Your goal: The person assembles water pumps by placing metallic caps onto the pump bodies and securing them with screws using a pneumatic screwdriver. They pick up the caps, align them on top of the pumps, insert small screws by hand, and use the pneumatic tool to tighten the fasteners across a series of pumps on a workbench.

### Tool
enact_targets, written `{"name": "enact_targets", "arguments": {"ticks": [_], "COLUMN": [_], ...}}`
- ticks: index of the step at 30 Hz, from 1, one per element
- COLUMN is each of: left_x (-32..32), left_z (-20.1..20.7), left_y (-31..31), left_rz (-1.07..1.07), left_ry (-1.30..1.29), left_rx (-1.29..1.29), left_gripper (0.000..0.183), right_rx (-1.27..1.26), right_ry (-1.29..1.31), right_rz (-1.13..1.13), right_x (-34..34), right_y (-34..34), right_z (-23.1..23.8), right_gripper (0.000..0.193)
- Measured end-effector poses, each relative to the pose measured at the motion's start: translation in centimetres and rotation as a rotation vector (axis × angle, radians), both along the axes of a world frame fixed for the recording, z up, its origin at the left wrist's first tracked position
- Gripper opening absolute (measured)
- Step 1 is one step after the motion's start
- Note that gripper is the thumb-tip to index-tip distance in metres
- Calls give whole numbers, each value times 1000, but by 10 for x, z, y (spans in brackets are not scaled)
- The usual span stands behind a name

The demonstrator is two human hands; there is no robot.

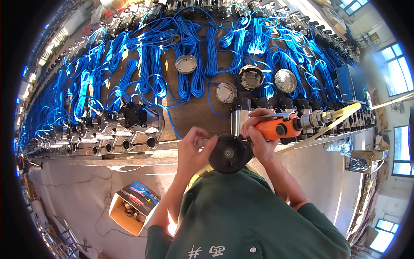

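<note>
Right fingers [258, 137]: we grasped the orange tool [276, 128] | left fingers [197, 132]: ours were parted beside the black disc [222, 164], contact unclear | beyond both: blue cables [211, 54] lay on our desk [189, 114]

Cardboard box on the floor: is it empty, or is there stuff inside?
Not empty: several metal parts show inside the cardboard box through its opening.

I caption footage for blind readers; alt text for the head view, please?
A person's right hand holds an orange handheld tool beside a round black part, the left hand near its opposite edge. Beyond, coiled blue cables lie across a brown workbench.
</note>
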State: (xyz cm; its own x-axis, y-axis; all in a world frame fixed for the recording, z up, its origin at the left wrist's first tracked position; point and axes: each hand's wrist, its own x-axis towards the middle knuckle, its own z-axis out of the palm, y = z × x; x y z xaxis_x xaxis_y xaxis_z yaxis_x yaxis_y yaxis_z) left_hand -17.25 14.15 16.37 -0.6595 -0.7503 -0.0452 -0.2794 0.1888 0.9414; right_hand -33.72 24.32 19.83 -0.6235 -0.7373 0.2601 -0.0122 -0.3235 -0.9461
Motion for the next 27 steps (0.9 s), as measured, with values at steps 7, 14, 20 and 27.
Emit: {"name": "enact_targets", "arguments": {"ticks": [7,14,20,27], "left_x": [36,32,45,62], "left_z": [-28,-25,-34,-31], "left_y": [39,47,53,64], "left_rz": [19,93,267,597], "left_ry": [-170,-69,48,626], "left_rx": [267,387,683,1203], "left_gripper": [40,31,23,25], "right_rx": [100,59,9,-180], "right_ry": [169,80,84,-156], "right_rz": [50,109,92,188], "right_x": [7,4,6,23], "right_y": [-5,0,-1,10], "right_z": [-2,-14,4,14], "right_gripper": [27,22,29,31]}}
